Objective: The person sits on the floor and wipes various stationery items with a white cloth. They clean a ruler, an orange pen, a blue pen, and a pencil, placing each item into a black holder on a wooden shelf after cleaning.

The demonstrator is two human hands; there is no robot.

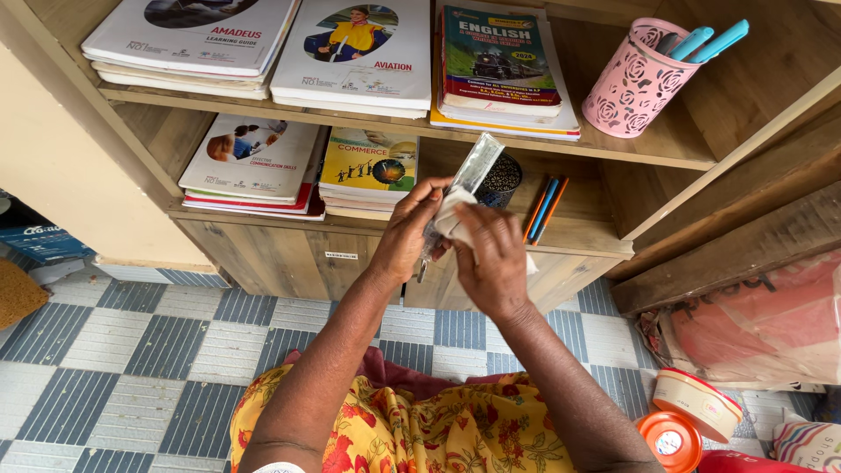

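My left hand [405, 238] grips a long clear plastic ruler [468, 174] by its lower end, and it slants up toward the wooden shelf [578, 233]. My right hand [492, 259] presses a white cloth [455, 215] against the ruler's lower half. Both hands are in front of the shelf's lower level, just before a dark mesh cup [501, 179]. A few coloured pencils [544, 208] lie on the shelf to the right of the hands.
Stacks of books [254, 162] lie on both shelf levels. A pink cut-out holder [632, 81] with blue pens stands on the upper level at right. On the checked tile floor [131, 350] at right are a round tub [696, 401], an orange lid [670, 441] and bags.
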